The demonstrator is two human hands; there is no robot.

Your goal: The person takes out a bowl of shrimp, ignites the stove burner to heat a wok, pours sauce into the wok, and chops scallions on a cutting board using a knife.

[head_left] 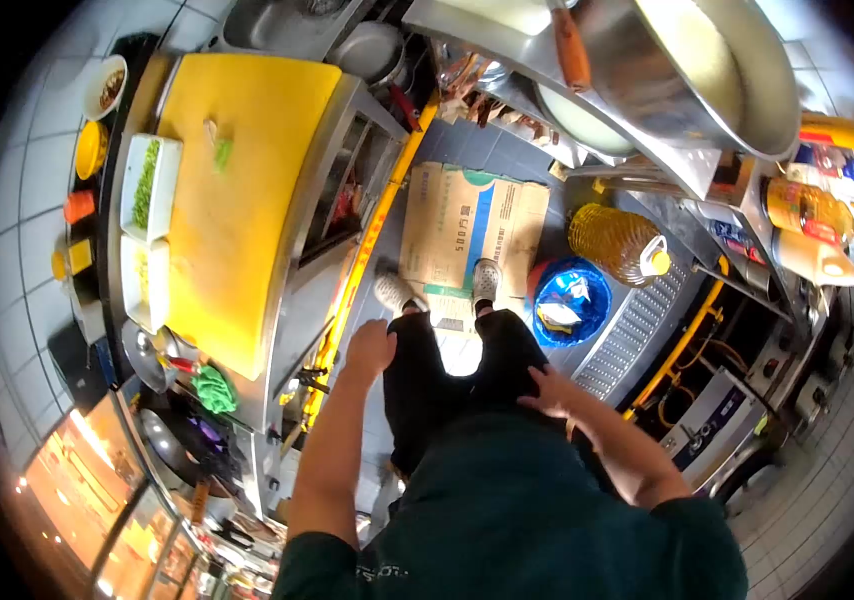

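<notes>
My left hand (pixel 372 347) hangs beside my left thigh, its back toward me. Its fingers curl under and out of sight, so I cannot see whether they hold anything. Against the dark trousers (pixel 500 350) on the other side lies my right hand (pixel 547 391), empty, fingers apart. Both feet, in light shoes (pixel 487 279), stand at the near edge of a flattened cardboard box (pixel 437 230) on the floor. Right of the box is a bin lined with a blue bag (pixel 599 300), with wrappers inside. A large jug of yellow oil (pixel 612 240) stands beside it.
To the left, a counter carries a yellow cutting board (pixel 237 200) and white trays of chopped greens (pixel 147 185). A green cloth (pixel 213 389) hangs near its corner. Large metal pots (pixel 637 65) occupy the counter ahead right. Bottles (pixel 812 210) stand on the right shelf.
</notes>
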